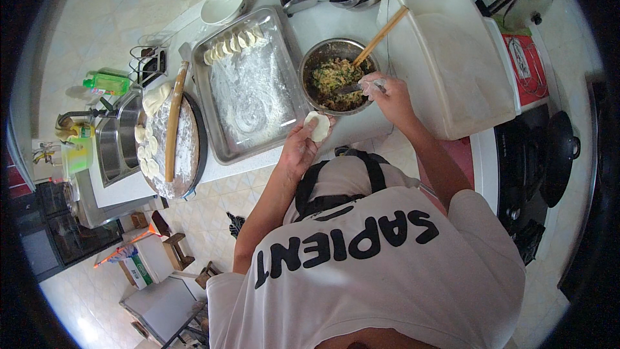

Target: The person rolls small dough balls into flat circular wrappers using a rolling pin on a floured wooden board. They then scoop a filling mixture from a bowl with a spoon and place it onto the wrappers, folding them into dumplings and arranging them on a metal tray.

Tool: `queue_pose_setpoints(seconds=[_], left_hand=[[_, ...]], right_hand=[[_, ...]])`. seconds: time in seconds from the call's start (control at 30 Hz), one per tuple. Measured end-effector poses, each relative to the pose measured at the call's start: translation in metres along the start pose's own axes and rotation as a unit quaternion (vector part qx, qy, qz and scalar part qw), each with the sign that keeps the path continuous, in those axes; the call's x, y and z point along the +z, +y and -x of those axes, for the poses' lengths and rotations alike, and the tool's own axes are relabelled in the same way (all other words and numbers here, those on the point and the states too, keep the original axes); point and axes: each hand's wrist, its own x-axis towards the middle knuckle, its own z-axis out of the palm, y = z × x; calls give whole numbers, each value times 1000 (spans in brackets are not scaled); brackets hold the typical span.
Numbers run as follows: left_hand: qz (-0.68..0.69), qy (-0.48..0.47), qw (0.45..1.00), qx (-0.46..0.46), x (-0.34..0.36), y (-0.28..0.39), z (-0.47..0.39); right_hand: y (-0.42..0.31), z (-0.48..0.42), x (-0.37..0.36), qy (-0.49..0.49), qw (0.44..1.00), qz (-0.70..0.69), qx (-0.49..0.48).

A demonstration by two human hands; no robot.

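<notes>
A round dumpling wrapper (320,127) lies flat in my left hand (301,148), with the thumb resting on its edge. My right hand (387,94) grips a metal utensil (349,88), probably a spoon, whose end is in the chopped filling (334,73). That filling sits in a steel bowl (306,88), where a pair of wooden chopsticks (381,35) also leans against the rim. Left of the bowl is a metal tray (252,92) dusted with flour. A row of folded dumplings (233,44) lines its far end.
On the floured round board (186,145) are a rolling pin (175,126), several wrappers (151,145) and a dough lump (156,99). A white bowl (223,4) stands behind the tray. To the right is a large whitish plastic bin (450,58). A sink (116,140) lies far left.
</notes>
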Motion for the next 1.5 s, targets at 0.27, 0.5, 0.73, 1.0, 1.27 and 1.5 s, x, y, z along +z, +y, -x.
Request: queue_pose_setpoints(seconds=[0.27, 0.5, 0.73, 1.0, 1.27, 1.5], left_hand=[[1, 0, 1000, -11, 1, 2, 0], [-3, -2, 1000, -8, 1, 3, -1], [9, 0, 1000, -13, -1, 4, -4], [21, -1, 1000, -4, -2, 3, -5], [6, 5, 1000, 1, 6, 7, 0], [-8, -9, 1000, -1, 1, 8, 4]], right_hand=[[-4, -4, 19, -27, 998, 11, -51], [-12, 3, 11, -74, 996, -4, 55], [2, 10, 4, -49, 978, -146, 143], [-4, 0, 3, 5, 987, -117, 110], [-14, -13, 18, -65, 994, -72, 55], [-39, -4, 10, 31, 998, 24, -43]])
